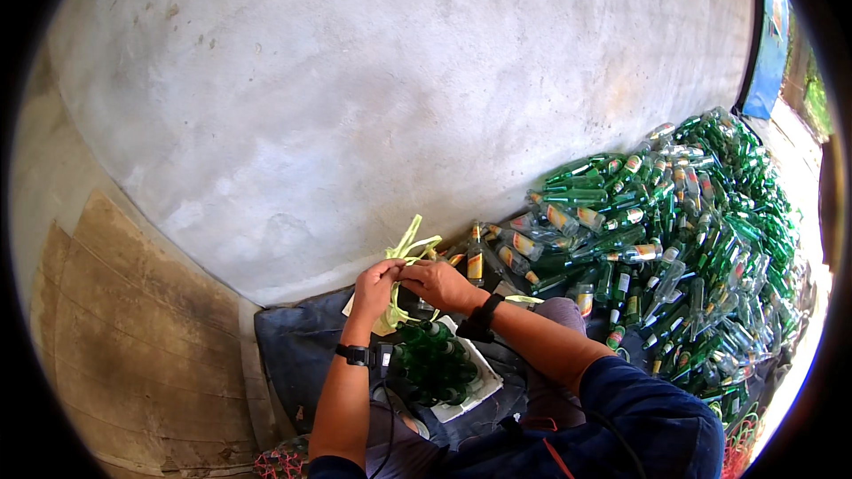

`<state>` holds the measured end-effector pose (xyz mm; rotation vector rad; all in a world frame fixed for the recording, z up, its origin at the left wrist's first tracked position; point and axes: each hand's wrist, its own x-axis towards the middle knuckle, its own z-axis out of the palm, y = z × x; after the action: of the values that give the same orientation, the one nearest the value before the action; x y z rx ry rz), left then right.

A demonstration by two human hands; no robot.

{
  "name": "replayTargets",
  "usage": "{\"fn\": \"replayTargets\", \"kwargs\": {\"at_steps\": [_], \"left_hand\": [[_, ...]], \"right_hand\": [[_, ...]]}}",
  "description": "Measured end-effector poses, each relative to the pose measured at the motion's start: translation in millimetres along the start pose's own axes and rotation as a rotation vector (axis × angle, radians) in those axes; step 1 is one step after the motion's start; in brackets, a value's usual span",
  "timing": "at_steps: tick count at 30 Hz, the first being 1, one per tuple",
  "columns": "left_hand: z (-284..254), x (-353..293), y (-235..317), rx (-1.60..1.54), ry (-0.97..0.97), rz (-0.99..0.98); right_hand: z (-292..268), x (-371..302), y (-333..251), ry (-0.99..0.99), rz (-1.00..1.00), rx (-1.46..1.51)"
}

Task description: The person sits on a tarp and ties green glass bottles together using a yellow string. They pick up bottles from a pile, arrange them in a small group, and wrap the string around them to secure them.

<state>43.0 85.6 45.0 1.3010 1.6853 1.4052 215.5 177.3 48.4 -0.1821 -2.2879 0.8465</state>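
Observation:
My left hand and my right hand meet in front of me, both gripping pale yellow-green plastic strapping whose loose ends stick up toward the wall. Just below the hands a tight cluster of green glass bottles stands upright on a white sack in my lap. The strapping runs down toward the bottle necks. Both wrists carry black bands.
A large heap of green glass bottles with coloured labels lies to my right along a grey plastered wall. A dark blue cloth covers the ground under me. Brown boards lean at the left.

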Motion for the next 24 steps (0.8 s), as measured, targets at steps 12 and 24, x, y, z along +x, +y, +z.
{"fn": "replayTargets", "kwargs": {"at_steps": [12,24], "left_hand": [[3.4,0.9,7.7,0.035,-0.224,-0.206],[-29.6,-7.9,18.7,0.644,0.119,0.346]], "right_hand": [[-3.2,-2.5,6.0,0.066,0.192,-0.017],[-47.0,2.4,35.3,-0.003,0.119,-0.088]]}}
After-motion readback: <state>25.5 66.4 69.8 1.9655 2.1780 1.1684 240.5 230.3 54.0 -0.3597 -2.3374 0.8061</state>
